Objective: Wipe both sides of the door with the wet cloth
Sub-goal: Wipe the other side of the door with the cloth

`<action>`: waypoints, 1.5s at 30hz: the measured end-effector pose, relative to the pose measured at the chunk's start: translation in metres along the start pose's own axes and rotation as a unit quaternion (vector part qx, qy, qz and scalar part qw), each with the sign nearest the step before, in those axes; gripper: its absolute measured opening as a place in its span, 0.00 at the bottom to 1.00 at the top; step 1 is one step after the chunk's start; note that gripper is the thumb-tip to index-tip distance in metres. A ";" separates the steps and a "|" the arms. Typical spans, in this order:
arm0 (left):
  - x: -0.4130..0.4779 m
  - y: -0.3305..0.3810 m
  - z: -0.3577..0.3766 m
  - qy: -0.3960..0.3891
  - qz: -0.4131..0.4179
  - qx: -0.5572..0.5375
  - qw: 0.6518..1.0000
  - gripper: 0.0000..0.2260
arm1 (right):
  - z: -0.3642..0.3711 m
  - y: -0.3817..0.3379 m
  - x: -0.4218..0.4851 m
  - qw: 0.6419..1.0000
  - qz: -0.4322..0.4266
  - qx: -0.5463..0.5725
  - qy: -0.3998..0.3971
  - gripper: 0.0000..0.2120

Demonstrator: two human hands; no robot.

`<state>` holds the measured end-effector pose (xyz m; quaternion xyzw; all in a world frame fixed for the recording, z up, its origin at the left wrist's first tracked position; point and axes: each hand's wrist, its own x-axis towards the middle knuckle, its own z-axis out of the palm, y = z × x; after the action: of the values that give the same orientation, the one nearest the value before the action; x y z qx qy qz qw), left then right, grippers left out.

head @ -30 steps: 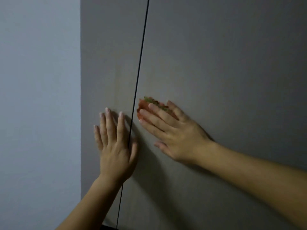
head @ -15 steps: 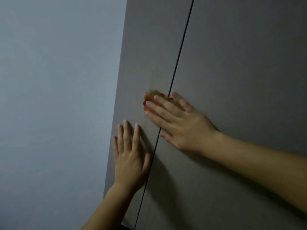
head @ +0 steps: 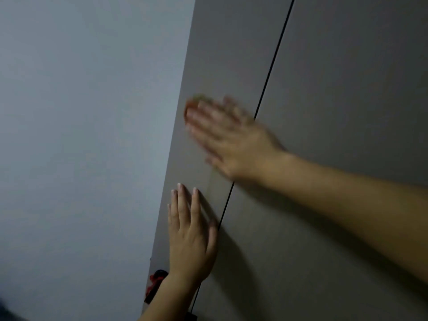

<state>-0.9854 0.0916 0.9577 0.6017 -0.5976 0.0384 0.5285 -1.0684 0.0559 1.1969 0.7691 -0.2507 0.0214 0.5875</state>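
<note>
The right hand (head: pixel 231 137) has slid left across the dark seam (head: pixel 275 56) and now lies blurred on the door (head: pixel 208 54), on its narrow left panel near the wall (head: pixel 81 112). Its straight fingers (head: pixel 203 119) press the cloth (head: pixel 193 101) flat against the panel, and an orange-green edge peeks past the fingertips. Below it, the left hand (head: pixel 190 239) rests flat on the same panel, fingers straight, holding nothing. A red-black object (head: pixel 155 283) shows beside the panel's lower edge.
</note>
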 end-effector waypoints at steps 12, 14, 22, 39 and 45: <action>-0.024 -0.014 0.006 -0.016 -0.036 -0.056 0.998 0.34 | 0.037 -0.044 -0.071 0.991 -0.126 -0.034 -0.008 0.33; -0.024 -0.013 0.008 -0.017 -0.037 -0.055 0.998 0.34 | 0.031 -0.028 -0.069 0.997 -0.070 -0.025 0.020 0.32; -0.024 -0.011 0.026 0.006 -0.031 -0.030 0.999 0.37 | 0.046 -0.063 -0.110 0.995 -0.099 -0.022 0.010 0.34; -0.038 -0.015 0.036 -0.003 -0.059 -0.015 0.998 0.40 | 0.049 -0.046 -0.141 0.992 -0.115 0.035 0.042 0.30; -0.034 0.013 0.033 -0.011 -0.044 -0.026 0.999 0.39 | 0.050 -0.053 -0.179 0.995 0.095 0.014 0.025 0.36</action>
<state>-1.0241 0.0959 0.9282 0.6141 -0.5770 -0.0068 0.5384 -1.2165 0.0846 1.0757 0.7489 -0.3074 0.1000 0.5785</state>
